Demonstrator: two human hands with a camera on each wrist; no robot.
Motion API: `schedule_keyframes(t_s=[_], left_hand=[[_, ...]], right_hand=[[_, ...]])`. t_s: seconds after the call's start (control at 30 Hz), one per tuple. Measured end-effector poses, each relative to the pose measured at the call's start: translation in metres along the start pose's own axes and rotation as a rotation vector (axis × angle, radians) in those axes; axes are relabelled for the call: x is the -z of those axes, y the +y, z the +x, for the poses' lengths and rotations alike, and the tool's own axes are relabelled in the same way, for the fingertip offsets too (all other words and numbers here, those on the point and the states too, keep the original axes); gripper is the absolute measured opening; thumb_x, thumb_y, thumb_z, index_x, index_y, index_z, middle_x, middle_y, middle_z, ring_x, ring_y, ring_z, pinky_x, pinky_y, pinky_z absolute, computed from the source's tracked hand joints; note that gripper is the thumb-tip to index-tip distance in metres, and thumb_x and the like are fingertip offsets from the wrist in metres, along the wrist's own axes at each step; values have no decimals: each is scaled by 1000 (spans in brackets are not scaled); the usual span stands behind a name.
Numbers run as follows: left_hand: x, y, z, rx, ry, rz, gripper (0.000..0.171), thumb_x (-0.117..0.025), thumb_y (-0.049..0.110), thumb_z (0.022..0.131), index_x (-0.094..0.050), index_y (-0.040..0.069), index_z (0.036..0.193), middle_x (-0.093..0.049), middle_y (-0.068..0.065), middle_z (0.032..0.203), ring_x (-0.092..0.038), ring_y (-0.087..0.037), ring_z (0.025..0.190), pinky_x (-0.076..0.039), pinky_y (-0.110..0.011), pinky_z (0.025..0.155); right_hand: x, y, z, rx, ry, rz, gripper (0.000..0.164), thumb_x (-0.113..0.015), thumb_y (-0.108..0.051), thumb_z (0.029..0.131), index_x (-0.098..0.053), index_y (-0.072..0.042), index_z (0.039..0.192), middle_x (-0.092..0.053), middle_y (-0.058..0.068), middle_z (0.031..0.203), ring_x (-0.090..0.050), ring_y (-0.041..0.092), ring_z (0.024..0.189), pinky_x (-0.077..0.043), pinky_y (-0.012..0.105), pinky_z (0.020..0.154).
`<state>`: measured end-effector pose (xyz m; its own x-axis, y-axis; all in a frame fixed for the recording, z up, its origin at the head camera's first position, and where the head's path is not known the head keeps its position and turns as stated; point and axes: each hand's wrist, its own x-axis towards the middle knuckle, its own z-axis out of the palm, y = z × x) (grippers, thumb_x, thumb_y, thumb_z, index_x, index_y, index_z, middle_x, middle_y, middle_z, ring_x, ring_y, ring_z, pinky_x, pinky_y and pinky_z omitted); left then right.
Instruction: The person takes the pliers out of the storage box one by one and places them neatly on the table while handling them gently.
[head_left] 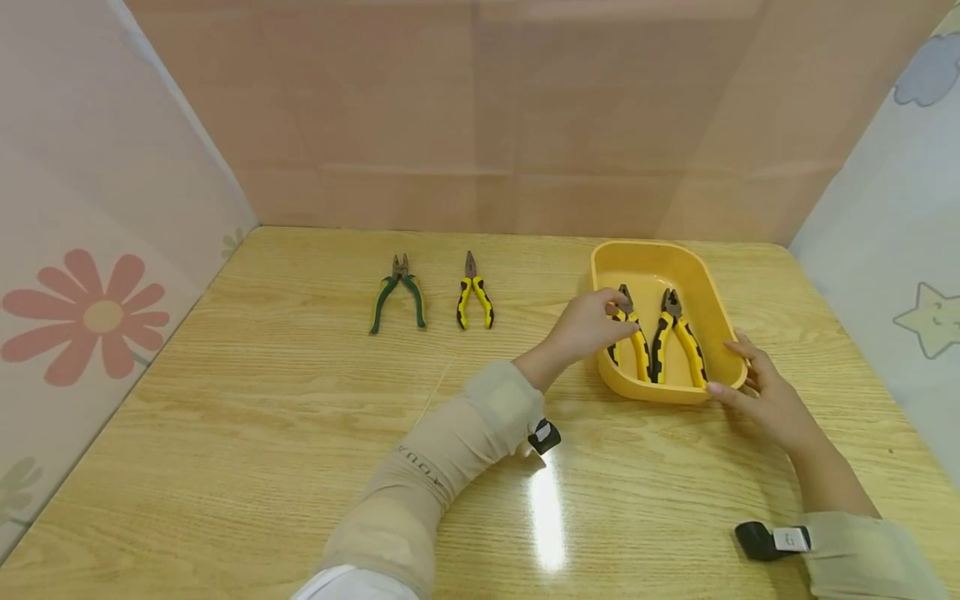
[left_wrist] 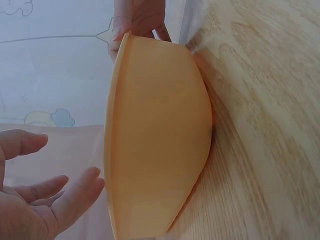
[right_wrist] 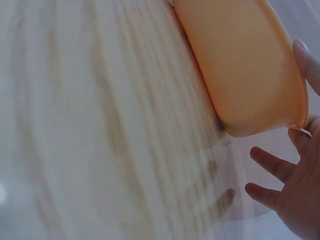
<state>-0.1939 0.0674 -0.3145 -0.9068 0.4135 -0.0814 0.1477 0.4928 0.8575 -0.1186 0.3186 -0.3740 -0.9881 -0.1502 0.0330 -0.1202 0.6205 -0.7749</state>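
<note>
A yellow plastic bin point(head_left: 615, 385) holds two pairs of pliers with yellow-and-black handles: the left pliers point(head_left: 642, 354) and the right pliers point(head_left: 688, 346). Over the bin's left side, my left hand point(head_left: 588, 325) hovers by the left pliers and partly covers them. In the left wrist view the fingers point(left_wrist: 75, 202) are spread apart, with nothing between them. My right hand point(head_left: 772, 408) grips the bin's near right corner, thumb and index finger at the rim. Its other fingers point(right_wrist: 272, 165) stick out loosely in the right wrist view.
On the wooden table point(head_left: 247, 400) left of the bin lie green-handled pliers point(head_left: 401, 292) and yellow-and-black long-nose pliers point(head_left: 474, 292), both with handles spread. A pinkish panel point(head_left: 487, 125) stands behind. Patterned panels border the left and right sides.
</note>
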Motion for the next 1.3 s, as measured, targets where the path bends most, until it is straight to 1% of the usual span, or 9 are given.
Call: schedule_keyframes(t_s=[0.5, 0.63, 0.73, 0.8, 0.9, 1.0, 1.13, 1.2, 1.3], left_hand=[[-16, 9, 10, 35, -40, 181, 50, -61, 28, 80, -45, 12, 125, -48, 4, 121, -48, -6, 99, -40, -17, 76], [-20, 12, 13, 80, -48, 239, 53, -61, 28, 80, -43, 13, 127, -48, 7, 121, -52, -5, 69, -42, -15, 60], [-24, 16, 15, 121, -57, 271, 54, -61, 27, 79, -42, 13, 128, -56, 5, 106, -42, -7, 45, -38, -17, 45], [-26, 18, 17, 139, -50, 289, 54, -62, 27, 78, -42, 14, 127, -58, 5, 95, -38, -7, 41, -36, -18, 42], [-29, 20, 18, 142, -44, 314, 41, -64, 26, 78, -51, 11, 113, -55, 3, 75, -38, -7, 41, -35, -18, 40], [-31, 21, 20, 140, -44, 340, 18, -64, 25, 78, -55, 11, 85, -47, 4, 59, -38, -7, 40, -33, -18, 39], [-34, 22, 22, 132, -50, 379, 27, -62, 23, 78, -46, 13, 59, -38, 4, 46, -34, -8, 37, -30, -19, 37], [-36, 22, 23, 126, -55, 399, 32, -61, 22, 78, -42, 13, 54, -35, 4, 44, -32, -8, 36, -29, -19, 36], [-38, 22, 25, 116, -61, 436, 35, -60, 20, 79, -41, 13, 51, -35, 4, 42, -32, -7, 36, -28, -18, 36]], right_hand=[[2, -3, -1, -9, -5, -3, 67, -54, -14, 86, -11, -1, 136, 8, 5, 143, -15, 57, 112, -16, 63, 85], [2, -4, -2, -8, -3, -5, 67, -54, -14, 86, -12, -1, 136, 8, 4, 143, -15, 57, 113, -16, 62, 86], [1, -5, -3, -8, -3, -1, 67, -53, -15, 86, -11, -2, 136, 9, 2, 143, -15, 56, 113, -16, 62, 86], [1, -6, -3, -7, -4, 4, 66, -53, -14, 86, -11, -1, 136, 9, 0, 143, -15, 56, 113, -16, 62, 86], [1, -7, -3, -7, -5, 9, 66, -53, -14, 86, -11, -2, 136, 9, -1, 143, -15, 55, 114, -16, 62, 86], [1, -8, -3, -5, -6, 14, 66, -53, -14, 86, -11, -2, 136, 9, -1, 143, -14, 55, 114, -16, 62, 86], [1, -6, -4, -1, -7, 11, 66, -53, -13, 87, -11, -3, 137, 8, 0, 143, -15, 54, 114, -16, 56, 92], [1, -4, -4, 3, -5, 4, 66, -53, -12, 86, -12, -2, 137, 8, 0, 143, -16, 54, 114, -20, 37, 99], [1, -2, -3, 4, -4, 1, 66, -53, -12, 86, -12, -2, 136, 8, 2, 143, -16, 54, 114, -20, 35, 99]])
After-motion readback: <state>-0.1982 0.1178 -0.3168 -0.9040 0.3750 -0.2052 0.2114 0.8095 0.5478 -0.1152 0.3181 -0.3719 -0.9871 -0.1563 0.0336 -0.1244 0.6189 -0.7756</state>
